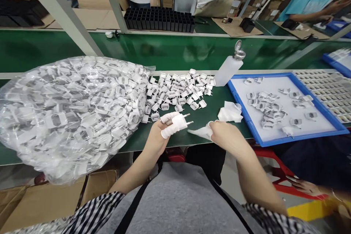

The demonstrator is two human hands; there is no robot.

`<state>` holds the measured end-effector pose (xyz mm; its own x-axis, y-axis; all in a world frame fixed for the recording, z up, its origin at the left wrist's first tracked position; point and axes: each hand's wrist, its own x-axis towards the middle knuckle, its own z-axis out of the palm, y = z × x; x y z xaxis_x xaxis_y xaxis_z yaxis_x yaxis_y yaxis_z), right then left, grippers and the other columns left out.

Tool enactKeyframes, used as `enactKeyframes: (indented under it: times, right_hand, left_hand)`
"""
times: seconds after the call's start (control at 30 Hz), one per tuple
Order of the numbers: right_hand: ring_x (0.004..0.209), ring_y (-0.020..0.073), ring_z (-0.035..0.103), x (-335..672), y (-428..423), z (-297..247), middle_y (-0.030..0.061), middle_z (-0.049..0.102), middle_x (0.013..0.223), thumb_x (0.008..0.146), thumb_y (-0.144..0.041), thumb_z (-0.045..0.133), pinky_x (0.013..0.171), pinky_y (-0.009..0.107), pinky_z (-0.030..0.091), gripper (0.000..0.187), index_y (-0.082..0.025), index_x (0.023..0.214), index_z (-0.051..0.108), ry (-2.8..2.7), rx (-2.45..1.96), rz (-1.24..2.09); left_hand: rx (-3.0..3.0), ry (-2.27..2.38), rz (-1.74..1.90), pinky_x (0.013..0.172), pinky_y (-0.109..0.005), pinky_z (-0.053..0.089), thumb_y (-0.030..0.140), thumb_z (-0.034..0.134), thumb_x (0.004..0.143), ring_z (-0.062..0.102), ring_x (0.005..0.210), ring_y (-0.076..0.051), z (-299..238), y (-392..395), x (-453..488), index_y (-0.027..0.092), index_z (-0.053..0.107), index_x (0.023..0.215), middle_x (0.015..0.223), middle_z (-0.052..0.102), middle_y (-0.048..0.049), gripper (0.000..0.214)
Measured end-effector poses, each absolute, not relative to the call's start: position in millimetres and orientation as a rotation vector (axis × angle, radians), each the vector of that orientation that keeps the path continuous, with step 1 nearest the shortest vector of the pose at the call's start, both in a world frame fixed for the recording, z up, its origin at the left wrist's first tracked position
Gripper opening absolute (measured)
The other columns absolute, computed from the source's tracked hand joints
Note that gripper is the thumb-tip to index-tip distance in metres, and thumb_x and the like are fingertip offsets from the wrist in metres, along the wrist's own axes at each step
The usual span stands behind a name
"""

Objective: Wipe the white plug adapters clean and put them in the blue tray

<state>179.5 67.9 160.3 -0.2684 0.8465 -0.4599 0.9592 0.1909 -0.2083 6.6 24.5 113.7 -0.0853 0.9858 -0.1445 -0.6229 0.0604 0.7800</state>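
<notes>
Between the white-wrapped fingers of my left hand point(159, 133) is a white two-pin plug housing point(179, 121), its metal pins pointing right. My right hand point(223, 135) is closed on a thin white cloth point(202, 132), whose tip reaches toward the plug pins without touching them. Just behind my hands lies a loose heap of similar white plug housings point(178, 89). A second crumpled white cloth point(230, 112) rests on the green tabletop point(197, 115) beyond my right hand.
A large clear bag point(74, 113) full of plug housings bulges at left. At the back stands a white pump bottle point(229, 69). A blue-rimmed tray point(257, 137) with scattered housings lies right, beside a compartment tray point(326, 91). Co-workers are across the bench and at my right.
</notes>
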Motion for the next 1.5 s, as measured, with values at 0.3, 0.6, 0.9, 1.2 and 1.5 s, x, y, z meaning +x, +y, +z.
enactKeyframes:
  times: [0.3, 0.6, 0.9, 1.2, 1.5]
  right_hand:
    - [0.036, 0.0065, 0.034, 198.6, 114.5, 161.1, -0.0068, 0.037, 0.036, 0.05, -0.009, 0.041, 0.039, 0.02, 0.025, 0.011, -0.017, 0.043, 0.044, 2.153, 1.325, -1.509]
    - [0.054, 0.0132, 0.051, 203.7, 82.6, 141.2, -0.0014, 0.055, 0.054, 0.059, -0.038, 0.06, 0.052, 0.027, 0.041, 0.022, -0.018, 0.051, 0.053, 2.466, 1.412, -2.112]
    - [0.067, 0.0182, 0.058, 199.6, 58.8, 120.9, 0.0025, 0.061, 0.067, 0.068, -0.04, 0.061, 0.058, 0.03, 0.046, 0.021, -0.019, 0.065, 0.064, 2.733, 1.674, -2.232]
    - [0.079, 0.0163, 0.059, 137.5, 22.1, 128.6, 0.0033, 0.061, 0.088, 0.067, -0.024, 0.063, 0.07, 0.029, 0.049, 0.015, -0.021, 0.08, 0.056, 2.704, 2.535, -2.129]
    - [0.085, 0.02, 0.061, 139.2, 25.0, 115.3, 0.0054, 0.065, 0.093, 0.074, -0.033, 0.056, 0.076, 0.033, 0.049, 0.023, -0.019, 0.092, 0.059, 2.544, 2.208, -2.448]
  left_hand:
    - [0.53, 0.78, 1.355, 0.07, -0.026, 0.049, 0.021, 0.079, 0.045, 0.061, 0.072, -0.015, 104.8, 39.0, 15.0, 0.017, 0.068, 0.079, 0.075, 0.068, -0.002, 0.036]
    - [0.453, 0.799, 1.383, 0.075, -0.028, 0.046, 0.021, 0.076, 0.05, 0.061, 0.082, -0.017, 112.0, 33.8, 21.1, 0.016, 0.065, 0.083, 0.082, 0.067, -0.0029, 0.035]
    - [0.451, 0.78, 1.448, 0.073, -0.023, 0.048, 0.014, 0.074, 0.054, 0.06, 0.08, -0.013, 111.8, 28.7, 23.3, 0.017, 0.065, 0.084, 0.085, 0.067, -0.0011, 0.032]
    - [0.563, 0.81, 1.474, 0.064, -0.024, 0.052, 0.007, 0.079, 0.039, 0.064, 0.069, -0.015, 111.6, 21.8, 29.7, 0.018, 0.068, 0.077, 0.079, 0.07, -0.002, 0.041]
    - [0.709, 0.963, 1.407, 0.07, -0.032, 0.055, 0.012, 0.08, 0.041, 0.066, 0.073, -0.021, 125.4, 12.3, 28.0, 0.016, 0.069, 0.079, 0.081, 0.071, -0.0067, 0.041]
